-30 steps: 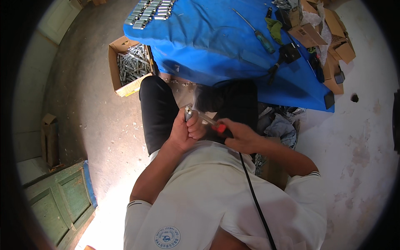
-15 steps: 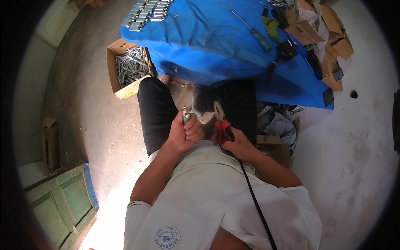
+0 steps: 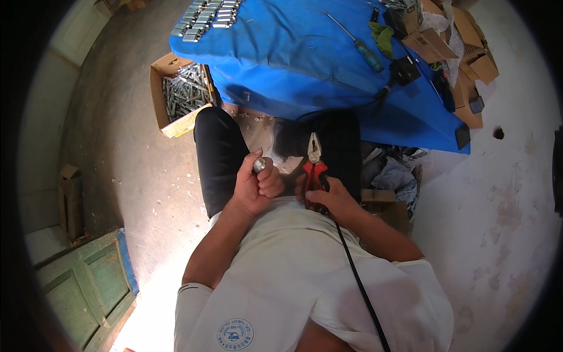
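Observation:
My left hand (image 3: pixel 253 189) is closed in a fist around a small silvery metal cylinder (image 3: pixel 259 165), whose end pokes out by the thumb; the rest is hidden in the palm. To the right of it, my right hand (image 3: pixel 334 198) grips combination pliers with red and black handles (image 3: pixel 315 169). Their jaws point away from me, slightly parted, with nothing visible between them. The two hands are held apart above my lap. A black cable (image 3: pixel 359 278) runs from near the right hand down across the white shirt.
A table with a blue cloth (image 3: pixel 281 64) stands ahead, bearing rows of metal parts (image 3: pixel 202 20), a screwdriver (image 3: pixel 366 54) and a black device (image 3: pixel 404 70). Left of it, a cardboard box (image 3: pixel 158 100) holds many metal pieces. More cardboard boxes (image 3: pixel 431 46) crowd the right.
The pliers have swung more upright, their jaws shifting right and away from me. In my left hand the metal cylinder has tilted, showing a rounder silvery end where a brassy, uneven tip showed before.

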`<state>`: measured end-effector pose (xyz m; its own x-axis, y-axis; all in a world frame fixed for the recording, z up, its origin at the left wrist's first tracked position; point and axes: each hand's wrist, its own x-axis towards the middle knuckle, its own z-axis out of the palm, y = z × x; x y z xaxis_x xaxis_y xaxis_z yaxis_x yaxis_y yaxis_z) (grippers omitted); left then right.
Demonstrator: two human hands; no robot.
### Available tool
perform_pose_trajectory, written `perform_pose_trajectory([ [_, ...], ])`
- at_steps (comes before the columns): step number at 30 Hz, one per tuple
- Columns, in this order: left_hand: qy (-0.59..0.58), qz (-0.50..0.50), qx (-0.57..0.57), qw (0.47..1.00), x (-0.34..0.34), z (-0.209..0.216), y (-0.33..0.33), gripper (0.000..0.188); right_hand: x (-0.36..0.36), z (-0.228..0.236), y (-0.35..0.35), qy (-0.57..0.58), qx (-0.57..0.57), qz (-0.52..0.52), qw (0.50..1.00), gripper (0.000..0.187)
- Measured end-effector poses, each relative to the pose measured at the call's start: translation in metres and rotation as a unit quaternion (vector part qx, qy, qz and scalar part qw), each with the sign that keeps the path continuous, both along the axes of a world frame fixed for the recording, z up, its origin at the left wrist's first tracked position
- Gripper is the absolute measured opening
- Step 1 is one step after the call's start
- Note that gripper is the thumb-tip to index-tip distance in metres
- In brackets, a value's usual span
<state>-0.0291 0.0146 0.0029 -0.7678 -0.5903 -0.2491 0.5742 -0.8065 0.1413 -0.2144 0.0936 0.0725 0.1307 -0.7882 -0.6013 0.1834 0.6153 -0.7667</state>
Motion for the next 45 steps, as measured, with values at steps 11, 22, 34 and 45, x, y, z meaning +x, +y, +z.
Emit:
perform_pose_trajectory([
  [11,-0.223,0.006,-0.135,0.965,-0.007,0.012,0.009,0.04,0.021,-0.002,-0.025,0.008,-0.061,-0.056,0.997,0.029],
  [22,-0.313,0.028,-0.238,0.919,-0.006,0.015,0.011,0.044,0.024,-0.007,-0.025,-0.049,-0.052,-0.082,0.994,0.028],
  [34,-0.314,0.038,-0.214,0.924,-0.004,0.007,0.009,0.035,0.025,-0.011,-0.032,-0.06,-0.068,-0.094,0.991,0.03],
  [45,-0.32,0.067,-0.187,0.926,-0.01,0.009,0.01,0.031,0.025,-0.03,-0.043,-0.075,-0.081,-0.125,0.986,0.031],
])
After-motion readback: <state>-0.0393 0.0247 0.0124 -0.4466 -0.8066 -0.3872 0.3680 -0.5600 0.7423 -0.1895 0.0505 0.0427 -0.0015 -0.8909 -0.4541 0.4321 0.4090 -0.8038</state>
